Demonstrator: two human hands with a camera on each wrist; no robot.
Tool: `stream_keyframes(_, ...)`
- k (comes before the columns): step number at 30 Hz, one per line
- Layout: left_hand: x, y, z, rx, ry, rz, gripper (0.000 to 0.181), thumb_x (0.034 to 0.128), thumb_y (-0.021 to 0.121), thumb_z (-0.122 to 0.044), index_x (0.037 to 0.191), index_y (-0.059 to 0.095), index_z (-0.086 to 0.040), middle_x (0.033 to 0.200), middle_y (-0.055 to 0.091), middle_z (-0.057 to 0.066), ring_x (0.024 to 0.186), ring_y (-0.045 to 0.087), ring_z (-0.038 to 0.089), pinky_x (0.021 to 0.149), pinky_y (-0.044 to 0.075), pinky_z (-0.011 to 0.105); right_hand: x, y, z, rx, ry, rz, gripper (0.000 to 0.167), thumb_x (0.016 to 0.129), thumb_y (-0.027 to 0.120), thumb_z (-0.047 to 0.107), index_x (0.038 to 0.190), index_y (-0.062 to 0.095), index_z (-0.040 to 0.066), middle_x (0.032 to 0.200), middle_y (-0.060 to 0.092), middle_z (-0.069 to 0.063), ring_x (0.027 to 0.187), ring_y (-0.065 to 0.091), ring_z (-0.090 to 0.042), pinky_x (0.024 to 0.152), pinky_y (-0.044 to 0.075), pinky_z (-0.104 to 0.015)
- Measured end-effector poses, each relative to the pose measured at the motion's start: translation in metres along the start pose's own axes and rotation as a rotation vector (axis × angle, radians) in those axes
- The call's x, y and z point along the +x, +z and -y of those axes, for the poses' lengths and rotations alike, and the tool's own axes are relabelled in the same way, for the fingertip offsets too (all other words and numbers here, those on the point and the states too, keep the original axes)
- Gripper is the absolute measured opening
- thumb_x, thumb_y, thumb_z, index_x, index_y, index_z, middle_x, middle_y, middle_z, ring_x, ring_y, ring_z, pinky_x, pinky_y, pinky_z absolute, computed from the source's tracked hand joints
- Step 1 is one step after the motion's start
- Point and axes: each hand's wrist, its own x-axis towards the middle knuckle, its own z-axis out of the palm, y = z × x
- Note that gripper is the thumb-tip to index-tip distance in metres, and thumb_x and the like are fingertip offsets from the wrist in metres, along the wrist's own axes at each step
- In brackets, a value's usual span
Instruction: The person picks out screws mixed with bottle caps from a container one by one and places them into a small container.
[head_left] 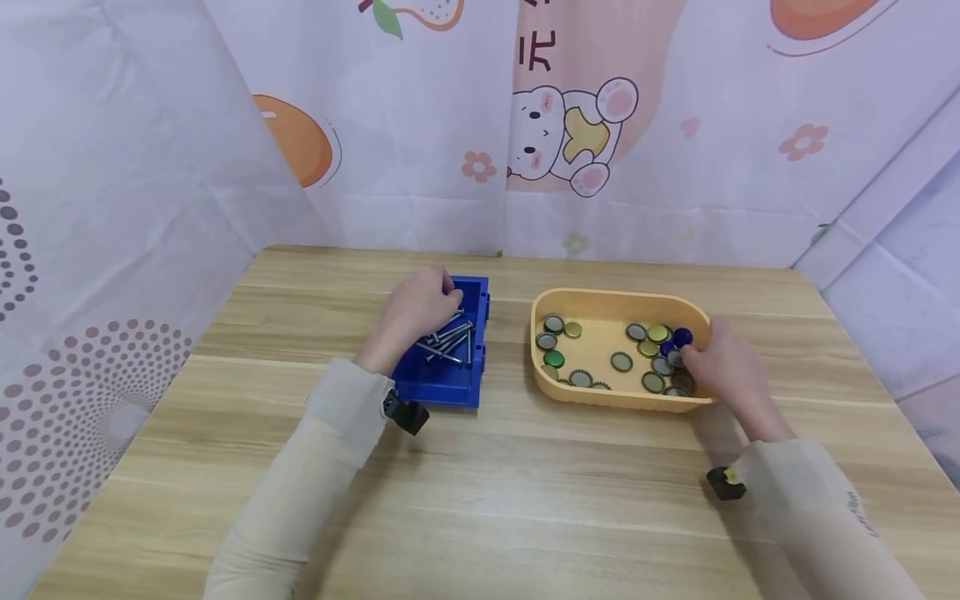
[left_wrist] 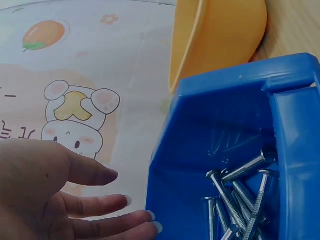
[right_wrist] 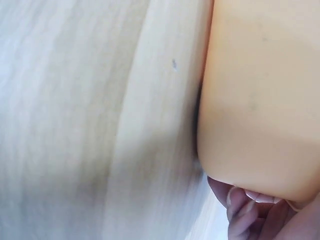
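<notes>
My left hand (head_left: 420, 307) is over the left side of a blue plastic bin (head_left: 444, 394) that holds several silver screws (head_left: 452, 340). The left wrist view shows its fingers (left_wrist: 100, 204) extended at the bin's edge, with nothing between them; whether the tips touch the wall I cannot tell. At the right end of a yellow-orange plastic basket (head_left: 600, 306), my right hand (head_left: 729, 367) grips the end wall, thumb on the inner side. In the right wrist view, curled fingers (right_wrist: 242, 215) show at the basket's corner. Several bottle caps (head_left: 653, 382) lie inside, mostly towards the right.
Both containers stand apart on a wood-grain table (head_left: 525, 500), bin left and basket right. A printed curtain (head_left: 420, 108) hangs behind the table's back edge. More white sheeting (head_left: 112, 208) covers the left side. A small black camera (head_left: 406, 412) sits at the left wrist.
</notes>
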Motion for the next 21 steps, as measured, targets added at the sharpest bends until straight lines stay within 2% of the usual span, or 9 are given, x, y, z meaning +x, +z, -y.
stream_keyframes(4, 0.001, -0.004, -0.001, -0.035, 0.022, -0.012, 0.037, 0.0997, 0.053, -0.03, 0.127, 0.057, -0.005, 0.112, 0.066, 0.012, 0.095, 0.062, 0.025, 0.08, 0.05, 0.038, 0.001, -0.005, -0.002, 0.016, -0.008, 0.058, 0.063, 0.099, 0.047, 0.036, 0.133, 0.033, -0.016, 0.108, 0.056, -0.036, 0.086, 0.06, -0.04, 0.063, 0.046, -0.043)
stream_keyframes(7, 0.003, -0.006, 0.0, -0.08, 0.052, -0.017, 0.041, 0.1, 0.054, -0.03, 0.133, 0.053, -0.006, 0.125, 0.063, 0.014, 0.111, 0.061, 0.028, 0.093, 0.05, 0.044, 0.002, -0.008, -0.004, 0.032, -0.018, 0.109, 0.071, 0.101, 0.043, 0.043, 0.138, 0.028, -0.016, 0.118, 0.052, -0.04, 0.098, 0.059, -0.045, 0.071, 0.048, -0.047)
stream_keyframes(12, 0.007, -0.005, 0.004, -0.107, 0.122, -0.007, 0.051, 0.1008, 0.053, -0.035, 0.141, 0.045, -0.005, 0.145, 0.051, 0.014, 0.134, 0.049, 0.03, 0.108, 0.043, 0.047, 0.001, -0.017, -0.005, 0.059, -0.031, 0.187, 0.078, 0.102, 0.036, 0.052, 0.138, 0.027, -0.016, 0.122, 0.049, -0.04, 0.102, 0.057, -0.046, 0.074, 0.052, -0.044)
stream_keyframes(14, 0.008, -0.005, 0.005, -0.102, 0.143, -0.011, 0.056, 0.1007, 0.052, -0.039, 0.145, 0.042, -0.005, 0.15, 0.046, 0.014, 0.139, 0.044, 0.03, 0.112, 0.039, 0.048, 0.002, -0.023, 0.0, 0.059, -0.027, 0.22, 0.085, 0.101, 0.033, 0.057, 0.144, 0.021, -0.016, 0.131, 0.043, -0.044, 0.112, 0.053, -0.053, 0.081, 0.052, -0.054)
stream_keyframes(18, 0.008, -0.006, 0.002, -0.073, 0.194, -0.04, 0.064, 0.0998, 0.05, -0.045, 0.149, 0.037, -0.006, 0.155, 0.038, 0.015, 0.145, 0.036, 0.031, 0.116, 0.032, 0.051, 0.004, -0.036, 0.014, 0.013, -0.03, 0.23, 0.097, 0.099, 0.029, 0.064, 0.151, -0.003, -0.012, 0.144, 0.025, -0.049, 0.127, 0.035, -0.065, 0.099, 0.036, -0.072)
stream_keyframes(19, 0.008, -0.006, 0.0, -0.065, 0.207, -0.049, 0.066, 0.0997, 0.049, -0.046, 0.15, 0.035, -0.006, 0.157, 0.036, 0.015, 0.146, 0.034, 0.032, 0.117, 0.03, 0.053, 0.005, -0.039, 0.018, -0.003, -0.037, 0.211, 0.099, 0.099, 0.028, 0.065, 0.152, -0.008, -0.01, 0.145, 0.021, -0.049, 0.128, 0.03, -0.066, 0.102, 0.031, -0.074)
stream_keyframes(21, 0.007, -0.006, -0.002, -0.057, 0.225, -0.06, 0.07, 0.0995, 0.047, -0.05, 0.152, 0.032, -0.007, 0.159, 0.031, 0.016, 0.148, 0.029, 0.033, 0.119, 0.026, 0.055, 0.006, -0.043, 0.026, -0.017, -0.061, 0.163, 0.096, 0.098, 0.026, 0.067, 0.154, -0.01, -0.003, 0.148, 0.02, -0.047, 0.13, 0.028, -0.066, 0.103, 0.027, -0.075)
